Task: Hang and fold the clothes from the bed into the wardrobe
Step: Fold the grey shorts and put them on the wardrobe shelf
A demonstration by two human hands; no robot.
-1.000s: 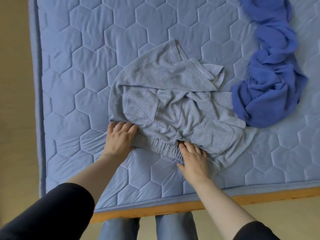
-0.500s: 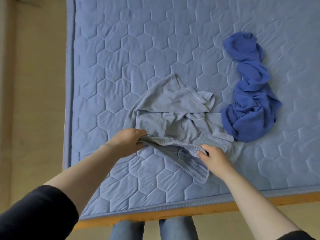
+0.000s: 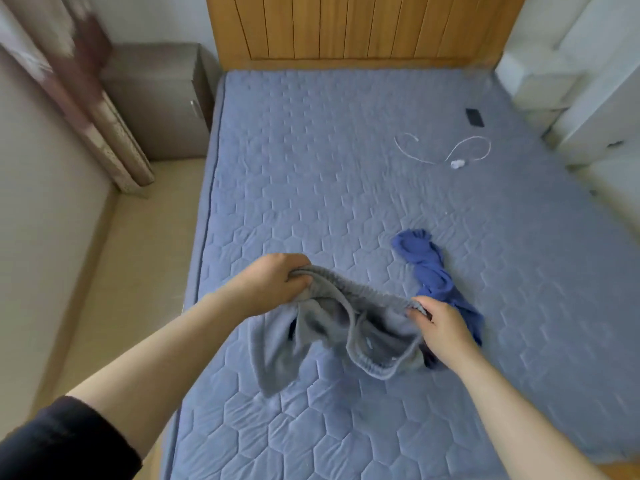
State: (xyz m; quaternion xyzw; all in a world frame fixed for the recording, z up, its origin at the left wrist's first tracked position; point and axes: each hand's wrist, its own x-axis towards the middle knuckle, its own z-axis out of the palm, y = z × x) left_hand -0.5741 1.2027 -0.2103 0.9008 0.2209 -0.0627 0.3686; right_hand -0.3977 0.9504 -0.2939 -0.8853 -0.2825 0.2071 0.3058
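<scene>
A bed with a blue mattress cover quilted in hexagons fills most of the view, with a wooden headboard of upright boards at its far end. Pale floor runs along the bed's left side. On that side a patterned curtain hangs in the corner and a grey-brown nightstand stands just beside the head of the bed. White furniture stands along the right side, too blurred to tell what it is. Two bare forearms reach in from the near edge, and the left one comes out of a black sleeve. Between the hands, a pair of grey shorts is held up over the near half of the mattress by its elastic waistband, which is stretched from hand to hand, with the legs hanging below. Whether the lower hem touches the cover I cannot tell. A crumpled blue garment lies on the mattress just beyond and to the right of the shorts, partly hidden behind the right wrist. The left hand grips the left end of the waistband, its fingers curled round the bunched cloth. The right hand holds the right end, its fingers pinching the band against the thumb. Farther up the bed on the right lies a thin white cord in loose loops, and near it a small dark flat object.
</scene>
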